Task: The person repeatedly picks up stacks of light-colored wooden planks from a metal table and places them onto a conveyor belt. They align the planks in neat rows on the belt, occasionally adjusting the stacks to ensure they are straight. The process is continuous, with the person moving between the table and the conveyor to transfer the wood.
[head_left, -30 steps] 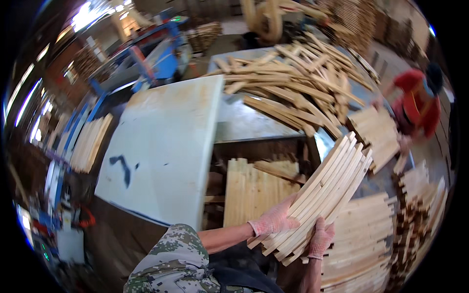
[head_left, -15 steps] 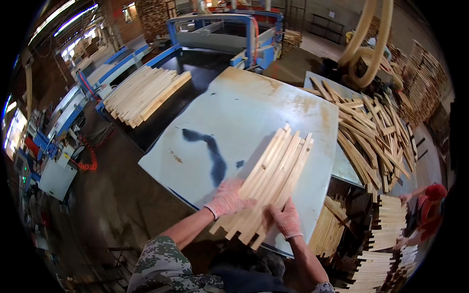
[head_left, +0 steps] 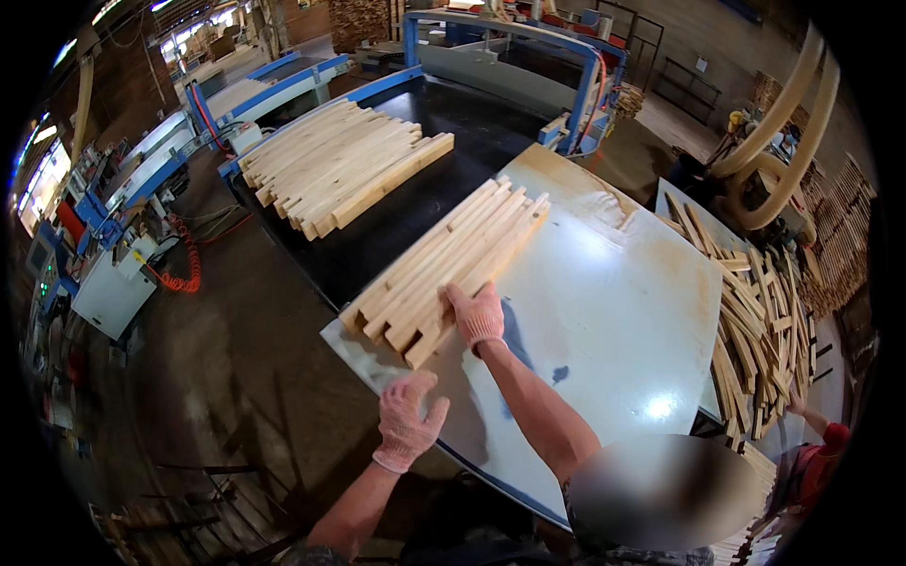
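A bundle of pale wooden strips (head_left: pixel 453 264) lies side by side, slanting across the left edge of the light sheet tabletop (head_left: pixel 613 311) and the black machine bed (head_left: pixel 387 250). My right hand (head_left: pixel 478 316), in a pinkish knit glove, grips the near right side of the bundle, thumb over the outer strip. Just off the near ends of the strips is my left hand (head_left: pixel 409 420), gloved the same way. Its thumb stands apart from its fingers, and it holds nothing. Farther back on the black bed rests another row of wooden strips (head_left: pixel 340 165).
A blue gantry frame (head_left: pixel 505 38) spans the bed's far end. At right are a heap of loose wood pieces (head_left: pixel 755 321) and a thick hose (head_left: pixel 779 141). A co-worker in red (head_left: pixel 816 467) is at lower right. A control cabinet (head_left: pixel 113 297) with a red coiled hose stands left.
The bundle has moved left and away, from the light tabletop onto its left edge and the black bed. My left hand has let go of it. The view has turned somewhat.
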Available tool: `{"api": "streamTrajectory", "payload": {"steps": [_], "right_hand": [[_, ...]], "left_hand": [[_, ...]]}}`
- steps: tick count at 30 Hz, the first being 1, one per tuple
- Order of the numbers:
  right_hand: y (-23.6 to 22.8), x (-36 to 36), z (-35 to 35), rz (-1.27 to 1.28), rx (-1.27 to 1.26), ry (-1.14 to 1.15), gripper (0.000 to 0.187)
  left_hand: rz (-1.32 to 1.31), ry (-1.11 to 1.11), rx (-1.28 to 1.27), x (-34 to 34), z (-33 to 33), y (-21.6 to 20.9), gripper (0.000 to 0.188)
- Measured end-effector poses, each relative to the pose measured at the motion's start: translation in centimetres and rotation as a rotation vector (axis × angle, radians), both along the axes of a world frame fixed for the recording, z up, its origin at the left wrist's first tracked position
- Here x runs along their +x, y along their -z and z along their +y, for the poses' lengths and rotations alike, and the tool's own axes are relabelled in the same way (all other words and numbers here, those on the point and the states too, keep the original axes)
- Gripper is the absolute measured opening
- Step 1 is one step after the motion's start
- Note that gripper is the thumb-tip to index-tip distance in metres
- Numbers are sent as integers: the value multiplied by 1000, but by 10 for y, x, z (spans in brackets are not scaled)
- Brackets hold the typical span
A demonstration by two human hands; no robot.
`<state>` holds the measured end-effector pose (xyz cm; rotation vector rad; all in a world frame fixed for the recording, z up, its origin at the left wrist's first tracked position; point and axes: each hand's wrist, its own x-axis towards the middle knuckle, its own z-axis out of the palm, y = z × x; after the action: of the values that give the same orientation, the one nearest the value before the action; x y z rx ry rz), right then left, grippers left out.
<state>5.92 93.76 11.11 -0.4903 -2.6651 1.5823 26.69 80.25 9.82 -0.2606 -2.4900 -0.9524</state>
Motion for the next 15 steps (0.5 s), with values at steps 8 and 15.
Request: {"api": "streamTrajectory", "payload": {"steps": [8, 15], "right_hand": [[15, -139, -104, 17, -311, -95, 75], [1, -176, -142, -8, -44, -128, 76]], "left_hand": [[30, -118, -178, -35, -18, 20, 55], [24, -99, -188, -41, -23, 19, 56]]}}
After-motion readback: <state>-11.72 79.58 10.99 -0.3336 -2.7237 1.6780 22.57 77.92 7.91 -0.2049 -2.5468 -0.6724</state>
